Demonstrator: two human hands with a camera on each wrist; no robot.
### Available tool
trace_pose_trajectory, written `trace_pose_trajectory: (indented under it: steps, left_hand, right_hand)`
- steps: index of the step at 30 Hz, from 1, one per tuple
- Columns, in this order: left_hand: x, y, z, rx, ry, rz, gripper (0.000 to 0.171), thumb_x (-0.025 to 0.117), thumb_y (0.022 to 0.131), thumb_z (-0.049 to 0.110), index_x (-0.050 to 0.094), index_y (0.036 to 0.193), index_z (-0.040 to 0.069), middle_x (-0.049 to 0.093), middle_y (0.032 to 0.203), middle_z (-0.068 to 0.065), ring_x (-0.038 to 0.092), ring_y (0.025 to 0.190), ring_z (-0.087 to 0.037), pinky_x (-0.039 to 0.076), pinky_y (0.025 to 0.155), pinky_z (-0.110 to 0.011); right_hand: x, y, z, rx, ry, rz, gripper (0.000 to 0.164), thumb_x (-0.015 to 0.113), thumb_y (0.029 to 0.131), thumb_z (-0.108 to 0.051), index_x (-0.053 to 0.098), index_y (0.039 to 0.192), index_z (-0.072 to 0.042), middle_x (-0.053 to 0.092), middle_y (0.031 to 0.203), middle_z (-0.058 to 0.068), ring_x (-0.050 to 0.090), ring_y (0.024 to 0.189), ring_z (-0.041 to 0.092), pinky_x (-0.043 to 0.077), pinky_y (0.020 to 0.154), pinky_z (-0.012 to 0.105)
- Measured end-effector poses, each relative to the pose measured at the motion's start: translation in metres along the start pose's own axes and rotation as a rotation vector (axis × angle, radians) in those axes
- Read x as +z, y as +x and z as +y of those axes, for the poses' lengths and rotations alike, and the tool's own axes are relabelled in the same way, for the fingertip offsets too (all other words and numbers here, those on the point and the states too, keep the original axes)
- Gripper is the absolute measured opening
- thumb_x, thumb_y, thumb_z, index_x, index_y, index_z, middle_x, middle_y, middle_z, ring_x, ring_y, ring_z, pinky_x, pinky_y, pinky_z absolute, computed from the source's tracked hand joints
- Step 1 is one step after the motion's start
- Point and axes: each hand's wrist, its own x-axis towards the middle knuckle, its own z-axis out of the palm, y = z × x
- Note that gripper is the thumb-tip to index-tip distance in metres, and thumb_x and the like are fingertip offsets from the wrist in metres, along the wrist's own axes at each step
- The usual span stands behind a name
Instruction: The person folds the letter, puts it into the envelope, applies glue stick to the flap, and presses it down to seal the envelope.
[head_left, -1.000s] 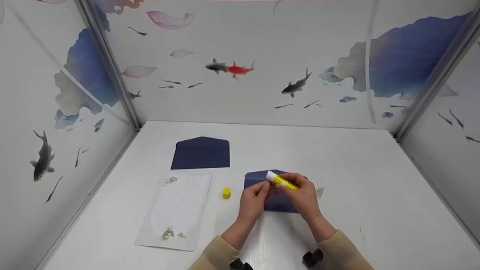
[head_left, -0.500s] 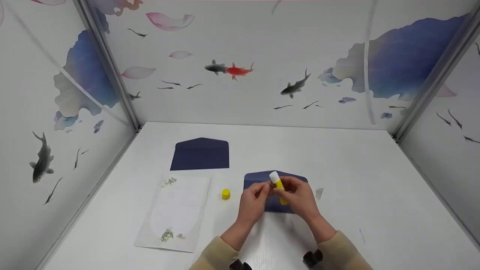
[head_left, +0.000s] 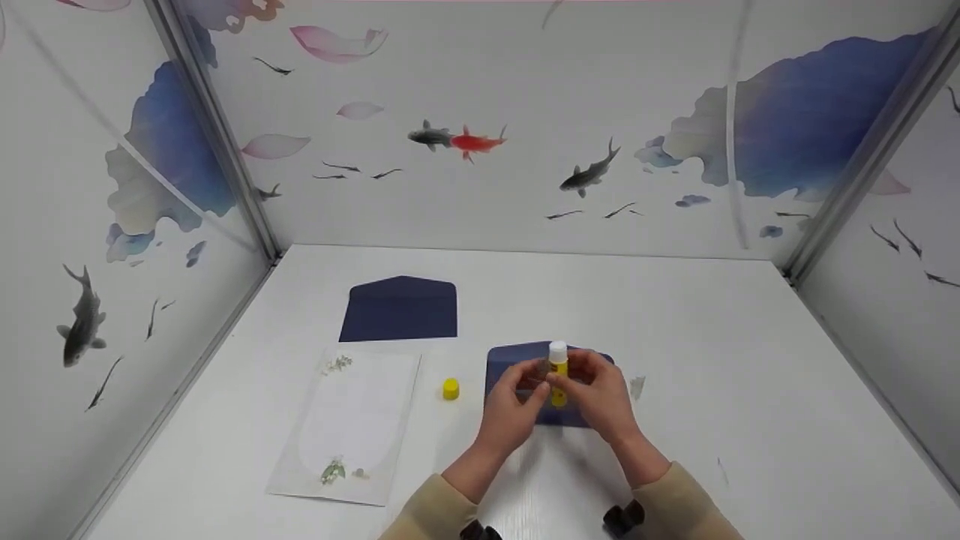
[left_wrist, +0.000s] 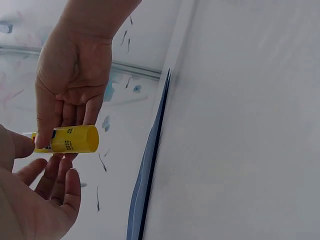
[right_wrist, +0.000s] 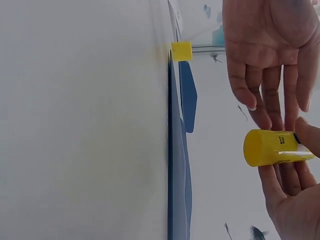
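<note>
My right hand holds a yellow glue stick upright between thumb and fingers, its white end uppermost. In the left wrist view the yellow base of the glue stick shows beyond the right thumb. My left hand is close beside the stick, thumb and fingers apart and loosely bent; whether a fingertip touches it I cannot tell. The right wrist view shows the left hand with its fingers spread near the stick. Both hands are above a dark blue envelope on the table, which they partly cover.
A yellow cap stands on the white table left of the hands. Farther left lies a pale card with printed leaves. Another dark blue envelope lies behind it. A small translucent scrap is to the right.
The glue stick has turned from a leftward slant to upright in my right hand. My left fingers and thumb, earlier together at the tips, have spread apart beside it.
</note>
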Motion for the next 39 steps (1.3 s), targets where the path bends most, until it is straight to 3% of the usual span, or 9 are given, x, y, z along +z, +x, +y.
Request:
trace_pose_trajectory:
  steps: [6,13,16,20,26,29,36,39]
  left_hand:
    - [0.002,0.000,-0.004,-0.071,0.025,-0.031,0.040,0.079,0.092,0.022,0.058,0.125,0.013,0.068,0.118,-0.002,0.065,0.106,-0.011,0.058,0.094,-0.027]
    - [-0.002,0.001,-0.002,-0.112,0.032,-0.014,0.027,0.080,0.090,0.016,0.060,0.107,0.012,0.069,0.104,-0.001,0.064,0.094,-0.010,0.060,0.090,-0.025]
    - [-0.003,0.001,0.000,-0.114,0.000,-0.025,0.025,0.079,0.091,0.015,0.062,0.110,0.010,0.072,0.107,-0.003,0.068,0.098,-0.011,0.060,0.092,-0.027]
    - [-0.003,0.001,0.002,-0.113,-0.046,-0.080,0.032,0.073,0.096,0.012,0.058,0.125,0.010,0.076,0.116,-0.007,0.073,0.106,-0.016,0.060,0.095,-0.030]
    - [-0.003,0.001,0.003,-0.114,-0.106,-0.162,0.034,0.064,0.101,0.010,0.056,0.135,0.008,0.070,0.131,-0.012,0.070,0.118,-0.022,0.057,0.101,-0.034]
    - [-0.003,0.002,0.002,-0.117,-0.085,-0.151,0.033,0.070,0.099,0.015,0.061,0.129,0.008,0.070,0.127,-0.009,0.069,0.115,-0.019,0.058,0.101,-0.032]
    - [0.000,0.001,0.002,-0.127,0.038,-0.042,0.027,0.080,0.091,0.020,0.064,0.112,0.010,0.072,0.106,-0.002,0.066,0.094,-0.009,0.060,0.090,-0.026]
    - [-0.001,-0.001,0.004,-0.102,0.067,-0.061,0.023,0.075,0.094,0.018,0.066,0.113,0.009,0.072,0.106,-0.003,0.065,0.092,-0.009,0.060,0.088,-0.026]
  right_hand:
    - [0.005,-0.006,-0.005,0.001,0.083,0.035,0.036,0.082,0.088,-0.014,0.066,0.118,-0.003,0.070,0.115,0.014,0.070,0.107,0.023,0.055,0.092,0.015]
    - [0.007,-0.012,-0.011,-0.001,0.143,0.027,0.034,0.081,0.089,-0.013,0.065,0.117,-0.002,0.069,0.114,0.015,0.068,0.104,0.023,0.056,0.090,0.016]
    - [0.005,-0.011,-0.012,0.006,0.150,0.020,0.032,0.080,0.090,-0.011,0.065,0.117,-0.001,0.069,0.113,0.015,0.069,0.102,0.021,0.056,0.089,0.016]
    - [0.001,-0.009,-0.013,0.023,0.157,0.010,0.031,0.079,0.091,-0.011,0.065,0.116,-0.001,0.070,0.113,0.014,0.069,0.100,0.019,0.056,0.089,0.016]
    - [-0.001,-0.008,-0.015,0.036,0.166,0.015,0.029,0.078,0.091,-0.009,0.064,0.116,0.000,0.070,0.113,0.014,0.070,0.102,0.017,0.056,0.089,0.017]
    - [-0.001,-0.009,-0.017,0.023,0.170,0.029,0.029,0.078,0.091,-0.010,0.064,0.115,-0.001,0.070,0.112,0.014,0.070,0.101,0.017,0.057,0.089,0.017]
    - [0.001,-0.012,-0.021,0.000,0.199,0.027,0.030,0.078,0.091,-0.008,0.063,0.115,0.000,0.069,0.111,0.014,0.069,0.099,0.017,0.057,0.089,0.019]
    - [0.001,-0.011,-0.021,0.004,0.196,0.031,0.029,0.078,0.091,-0.008,0.063,0.114,0.000,0.069,0.110,0.014,0.069,0.098,0.017,0.058,0.088,0.018]
